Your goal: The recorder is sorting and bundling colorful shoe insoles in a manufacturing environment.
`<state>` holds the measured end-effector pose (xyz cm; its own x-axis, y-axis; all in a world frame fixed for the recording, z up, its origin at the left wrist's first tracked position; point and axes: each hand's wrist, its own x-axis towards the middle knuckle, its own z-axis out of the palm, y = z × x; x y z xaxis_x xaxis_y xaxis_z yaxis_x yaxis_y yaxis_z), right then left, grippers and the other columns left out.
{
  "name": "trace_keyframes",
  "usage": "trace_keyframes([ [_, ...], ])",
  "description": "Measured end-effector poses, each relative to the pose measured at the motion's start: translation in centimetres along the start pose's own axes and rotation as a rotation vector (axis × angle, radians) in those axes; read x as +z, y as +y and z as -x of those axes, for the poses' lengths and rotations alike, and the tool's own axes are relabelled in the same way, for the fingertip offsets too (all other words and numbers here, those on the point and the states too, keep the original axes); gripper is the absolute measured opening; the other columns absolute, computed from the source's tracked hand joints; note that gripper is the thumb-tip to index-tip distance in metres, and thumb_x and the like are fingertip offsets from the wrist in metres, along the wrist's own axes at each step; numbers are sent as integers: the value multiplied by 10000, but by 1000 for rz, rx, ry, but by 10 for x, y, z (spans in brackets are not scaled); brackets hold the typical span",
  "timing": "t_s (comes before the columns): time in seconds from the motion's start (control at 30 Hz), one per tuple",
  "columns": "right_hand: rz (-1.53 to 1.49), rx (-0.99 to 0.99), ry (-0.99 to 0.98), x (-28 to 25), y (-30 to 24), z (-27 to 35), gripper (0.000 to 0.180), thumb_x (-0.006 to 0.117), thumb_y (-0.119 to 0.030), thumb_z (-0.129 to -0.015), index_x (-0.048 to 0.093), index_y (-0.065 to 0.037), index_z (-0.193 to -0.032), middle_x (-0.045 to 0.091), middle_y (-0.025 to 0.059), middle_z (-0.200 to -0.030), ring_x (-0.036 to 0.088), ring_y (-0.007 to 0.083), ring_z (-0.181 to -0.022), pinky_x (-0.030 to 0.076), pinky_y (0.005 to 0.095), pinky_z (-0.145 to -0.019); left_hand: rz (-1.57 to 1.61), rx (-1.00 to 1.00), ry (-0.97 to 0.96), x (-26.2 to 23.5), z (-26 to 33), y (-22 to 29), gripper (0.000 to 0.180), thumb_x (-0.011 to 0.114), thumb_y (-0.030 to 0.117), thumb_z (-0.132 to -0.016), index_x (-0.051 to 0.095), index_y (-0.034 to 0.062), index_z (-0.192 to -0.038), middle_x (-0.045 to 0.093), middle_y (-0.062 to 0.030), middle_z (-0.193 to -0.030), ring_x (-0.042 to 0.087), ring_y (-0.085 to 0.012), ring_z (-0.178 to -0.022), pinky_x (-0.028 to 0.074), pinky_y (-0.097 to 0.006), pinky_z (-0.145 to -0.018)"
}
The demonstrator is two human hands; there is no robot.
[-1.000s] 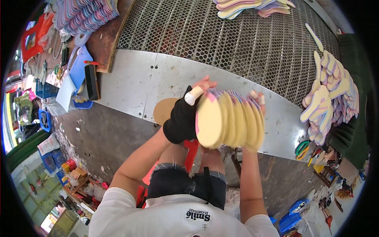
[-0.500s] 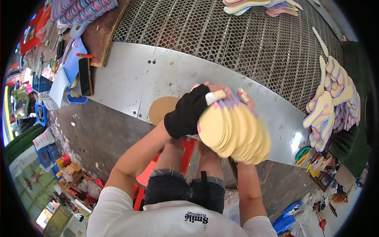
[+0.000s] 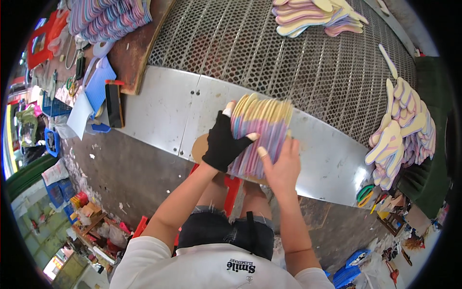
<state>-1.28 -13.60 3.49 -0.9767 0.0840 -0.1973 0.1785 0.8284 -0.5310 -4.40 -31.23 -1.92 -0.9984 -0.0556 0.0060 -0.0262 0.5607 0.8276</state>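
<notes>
A thick stack of insoles (image 3: 262, 130), pale yellow with pink and lilac edges, is gripped between my two hands above the metal ledge's near side. Its layered edges face up. My left hand (image 3: 226, 144), in a black fingerless glove, closes on the stack's left side with the thumb across the edges. Bare except for a light wrap on the thumb tip, my right hand (image 3: 284, 166) clasps the right side. The fingers beneath or behind the stack are partly hidden. Beside the glove, a round brown board (image 3: 199, 147) shows in part.
Beyond the metal ledge (image 3: 154, 101) runs a perforated mesh conveyor (image 3: 221, 48). Insole piles lie at the far end (image 3: 313, 14) and at right (image 3: 406, 125). Striped stacks (image 3: 110, 19), a dark phone (image 3: 114, 106) and blue sheets stand left. Scissors (image 3: 365, 195) rest at the right edge.
The fanned insole stack has turned from showing its yellow faces to showing its layered edges upward. It has moved away from my body and slightly left. Both hands have shifted grip around it.
</notes>
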Motion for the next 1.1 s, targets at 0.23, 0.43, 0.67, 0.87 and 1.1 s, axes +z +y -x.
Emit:
trace_keyframes([
  [0.23,-192,98,48,-28,6,-38,465,699,-322,-841,612,4,-1160,598,128,-985,618,274,-739,494,374,-702,-262,12,166,-68,-37,-42,596,751,163,-803,514,81,-1343,576,-108,-1209,607,-184,-937,508,-315,-811],
  [0.43,-424,165,107,-51,33,-153,364,647,-283,-907,633,19,-1110,626,35,-793,601,118,-741,480,275,-614,-131,-68,211,-111,-77,-77,406,709,121,-791,604,56,-1178,601,-107,-1107,615,-252,-929,513,-344,-784],
  [0.67,-1036,480,295,-6,18,-383,522,814,-345,-770,588,61,-1006,586,81,-863,567,120,-704,459,259,-481,-402,213,317,-72,-112,-74,634,686,100,-715,503,59,-1320,531,-146,-1306,523,-354,-1175,439,-417,-965],
  [0.87,-472,685,640,22,-54,-437,880,873,-481,-584,584,164,-1110,625,299,-1136,606,398,-1071,487,419,-938,-424,106,280,-85,-111,-82,599,685,124,-733,517,56,-1304,529,-148,-1308,514,-354,-1189,420,-438,-990],
  [1.1,-805,598,603,-16,1,-466,784,878,-271,-640,539,167,-1195,588,207,-1235,575,314,-1123,471,384,-944,-400,132,246,-75,-121,-67,585,680,113,-718,523,39,-1276,529,-151,-1313,525,-350,-1180,435,-433,-982],
])
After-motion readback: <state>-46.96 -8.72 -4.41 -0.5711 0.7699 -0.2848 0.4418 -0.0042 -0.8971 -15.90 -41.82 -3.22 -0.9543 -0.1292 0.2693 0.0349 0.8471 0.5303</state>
